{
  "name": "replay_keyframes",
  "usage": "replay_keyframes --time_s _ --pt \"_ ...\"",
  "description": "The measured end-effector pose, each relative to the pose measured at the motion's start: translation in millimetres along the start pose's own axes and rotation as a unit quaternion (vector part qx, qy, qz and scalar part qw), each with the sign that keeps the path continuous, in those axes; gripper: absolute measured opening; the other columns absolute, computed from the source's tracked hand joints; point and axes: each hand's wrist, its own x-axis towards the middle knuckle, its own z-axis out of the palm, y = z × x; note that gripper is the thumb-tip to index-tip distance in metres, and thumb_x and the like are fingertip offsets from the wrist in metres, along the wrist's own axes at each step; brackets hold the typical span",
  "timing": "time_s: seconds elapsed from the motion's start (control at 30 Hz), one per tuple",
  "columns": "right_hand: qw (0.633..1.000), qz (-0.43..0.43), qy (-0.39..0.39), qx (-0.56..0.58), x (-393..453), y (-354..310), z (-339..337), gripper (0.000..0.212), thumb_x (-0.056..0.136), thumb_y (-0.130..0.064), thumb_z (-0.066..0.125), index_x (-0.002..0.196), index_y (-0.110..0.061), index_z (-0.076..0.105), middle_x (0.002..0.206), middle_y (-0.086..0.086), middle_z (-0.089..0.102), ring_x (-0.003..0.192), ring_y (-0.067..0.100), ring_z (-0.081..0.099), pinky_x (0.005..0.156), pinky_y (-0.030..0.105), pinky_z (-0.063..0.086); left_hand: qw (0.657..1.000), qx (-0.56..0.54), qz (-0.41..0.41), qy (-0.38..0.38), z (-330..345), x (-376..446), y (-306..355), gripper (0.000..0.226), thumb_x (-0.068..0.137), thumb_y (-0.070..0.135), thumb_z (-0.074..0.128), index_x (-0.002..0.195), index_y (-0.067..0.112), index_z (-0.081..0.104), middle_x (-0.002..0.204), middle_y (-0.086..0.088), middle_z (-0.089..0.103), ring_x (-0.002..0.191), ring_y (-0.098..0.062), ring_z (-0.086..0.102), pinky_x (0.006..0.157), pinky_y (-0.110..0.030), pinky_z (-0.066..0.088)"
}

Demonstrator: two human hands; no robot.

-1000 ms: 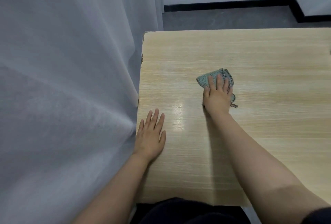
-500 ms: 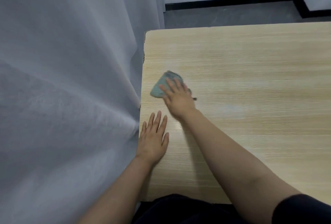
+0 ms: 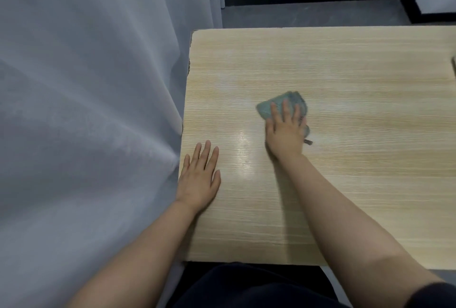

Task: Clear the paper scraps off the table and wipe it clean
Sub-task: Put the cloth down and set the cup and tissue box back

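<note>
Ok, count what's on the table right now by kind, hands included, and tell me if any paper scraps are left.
Cloths: 1, the grey-green cloth under the right hand
Hands: 2, the right hand and the left hand flat on the table
Paper scraps: 0 in view
Unclear: 1 dark sliver at the right edge of the picture
Total: 4

The cloth (image 3: 283, 105) is laid on the desk (image 3: 357, 172), nearer the left edge than the right, and is pressed flat under the right hand (image 3: 285, 132). The left hand (image 3: 198, 177) is laid flat at the left edge, nearer the front edge. A curtain (image 3: 86, 110) is hung against the left edge.
</note>
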Motion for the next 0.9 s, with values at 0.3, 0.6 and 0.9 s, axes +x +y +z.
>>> replay_keyframes --time_s 0.3,0.6,0.9 --pt "0.938 -0.304 -0.157 -0.049 -19.4 -133.5 38.3 0.047 0.102 -0.039 0.021 0.148 -0.035 0.019 0.16 -0.005 -0.001 0.146 0.023 -0.01 0.115 0.046 -0.008 1.0 -0.004 -0.005 -0.008 6.6 -41.3 4.4 0.069 0.087 0.046 0.008 0.149 0.02 0.023 0.158 -0.004 0.014 0.146 -0.022 0.005 0.116 -0.043 0.012" --pt "0.99 -0.131 -0.056 0.009 -37.5 19.3 2.4 0.046 0.102 -0.037 0.024 0.149 -0.035 0.02 0.159 -0.006 0.004 0.147 0.02 -0.003 0.118 0.04 -0.003 0.999 -0.013 -0.035 0.0 17.2 -55.5 8.7 0.074 0.083 0.05 -0.002 0.151 0.024 0.012 0.159 0.001 0.001 0.146 -0.02 -0.003 0.115 -0.039 0.0" --pt "0.998 -0.058 -0.022 -0.031 -50.7 24.8 3.4 0.049 0.103 -0.032 0.023 0.15 -0.026 0.016 0.159 0.004 0.005 0.146 0.03 -0.002 0.117 0.045 0.0 0.998 -0.015 -0.058 -0.018 18.6 -60.9 15.5 0.079 0.077 0.051 -0.013 0.151 0.028 0.002 0.159 0.004 -0.008 0.146 -0.016 -0.011 0.117 -0.037 -0.001"
